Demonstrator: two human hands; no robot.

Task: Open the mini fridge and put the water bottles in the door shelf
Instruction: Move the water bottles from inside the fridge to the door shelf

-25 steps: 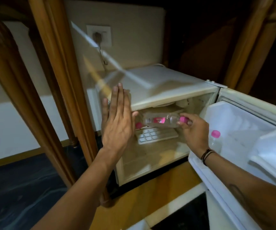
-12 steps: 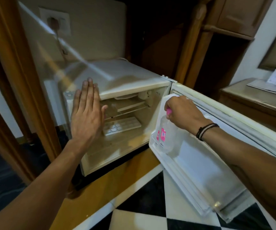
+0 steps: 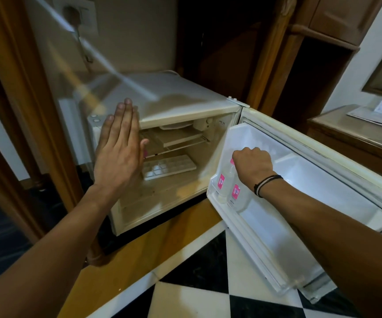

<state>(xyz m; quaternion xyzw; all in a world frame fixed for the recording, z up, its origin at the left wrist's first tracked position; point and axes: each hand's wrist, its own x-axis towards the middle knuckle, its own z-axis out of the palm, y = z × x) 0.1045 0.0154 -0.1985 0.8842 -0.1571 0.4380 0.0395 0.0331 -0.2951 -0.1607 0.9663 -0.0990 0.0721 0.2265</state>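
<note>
Two clear water bottles with pink labels stand upright side by side at the left end of the door shelf (image 3: 263, 228): the far bottle (image 3: 222, 183) and the near bottle (image 3: 235, 195), touching or nearly so. The right hand (image 3: 252, 162) comes down from above in a fist, its fingers curled shut over the top of the near bottle, a dark band on the wrist. The left hand (image 3: 120, 154) is held flat and open, fingers together and pointing up, gripping nothing, in front of the left edge of the mini fridge (image 3: 174, 97). The fridge door (image 3: 323, 157) stands swung wide to the right. Inside the cabinet a white ice tray (image 3: 169, 167) lies on the floor beneath a wire rack.
</note>
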